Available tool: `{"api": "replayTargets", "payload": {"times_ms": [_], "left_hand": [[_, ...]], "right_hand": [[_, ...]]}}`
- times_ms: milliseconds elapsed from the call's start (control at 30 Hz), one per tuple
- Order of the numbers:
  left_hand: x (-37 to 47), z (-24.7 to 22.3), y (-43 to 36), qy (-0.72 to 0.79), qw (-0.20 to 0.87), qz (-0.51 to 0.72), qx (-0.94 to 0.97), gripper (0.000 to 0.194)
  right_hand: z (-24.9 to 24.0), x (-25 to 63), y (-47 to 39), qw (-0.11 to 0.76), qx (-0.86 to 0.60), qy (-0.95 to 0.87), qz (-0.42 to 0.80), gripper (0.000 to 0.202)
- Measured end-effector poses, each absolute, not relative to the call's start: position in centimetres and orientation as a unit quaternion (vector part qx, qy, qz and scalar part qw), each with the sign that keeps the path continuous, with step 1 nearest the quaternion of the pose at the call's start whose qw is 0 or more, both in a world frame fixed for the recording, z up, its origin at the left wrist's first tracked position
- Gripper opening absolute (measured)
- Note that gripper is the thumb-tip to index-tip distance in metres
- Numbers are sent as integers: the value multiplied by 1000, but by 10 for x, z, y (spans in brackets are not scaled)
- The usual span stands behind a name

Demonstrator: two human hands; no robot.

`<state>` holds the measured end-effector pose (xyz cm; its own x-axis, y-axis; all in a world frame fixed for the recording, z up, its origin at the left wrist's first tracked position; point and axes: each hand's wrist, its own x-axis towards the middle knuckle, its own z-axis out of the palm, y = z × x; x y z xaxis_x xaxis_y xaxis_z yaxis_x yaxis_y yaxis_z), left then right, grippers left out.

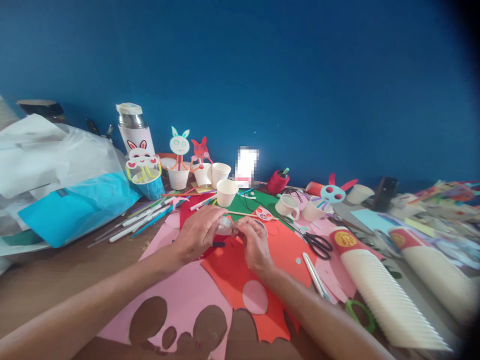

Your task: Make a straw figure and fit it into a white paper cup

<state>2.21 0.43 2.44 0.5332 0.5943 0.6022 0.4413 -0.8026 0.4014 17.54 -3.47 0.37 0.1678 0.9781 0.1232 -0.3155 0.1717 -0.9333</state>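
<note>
My left hand (pixel 202 230) is closed round a small, clear, whitish roll that looks like clear tape (pixel 225 225). Against its right side, the fingertips of my right hand (pixel 253 237) are pinched together; whatever is between them is too small to make out. Both hands are above red card (pixel 292 250) and pink card (pixel 180 285). A white paper cup (pixel 227 193) stands just beyond them. Right of my right hand lies a small cut-out face (pixel 263 213) on red paper, near a wooden stick (pixel 242 214).
Paper-cup puppets (pixel 179 155) and a flask (pixel 135 127) stand at the back left, beside a plastic bag (pixel 75 165). Markers (pixel 140 220) lie left. Scissors (pixel 317 245), a white cutter (pixel 315 275), green tape (pixel 360 315) and stacked cups (pixel 386 290) are right.
</note>
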Motion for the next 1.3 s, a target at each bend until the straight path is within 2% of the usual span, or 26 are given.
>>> {"api": "replayTargets", "payload": {"times_ms": [300, 500, 767, 1067, 1300], "left_hand": [[22, 28, 0, 256, 47, 321, 911, 27], [27, 26, -5, 276, 112, 303, 905, 25], [29, 18, -1, 316, 143, 325, 880, 25], [32, 26, -2, 395, 356, 345, 773, 34], [34, 28, -3, 376, 340, 376, 775, 20]], "right_hand": [[11, 173, -36, 625, -439, -397, 509, 14], [14, 172, -37, 621, -457, -393, 500, 14], [6, 172, -36, 645, -423, -409, 488, 15], [26, 167, -42, 636, -402, -429, 500, 16], [36, 166, -41, 610, -446, -447, 479, 19]]}}
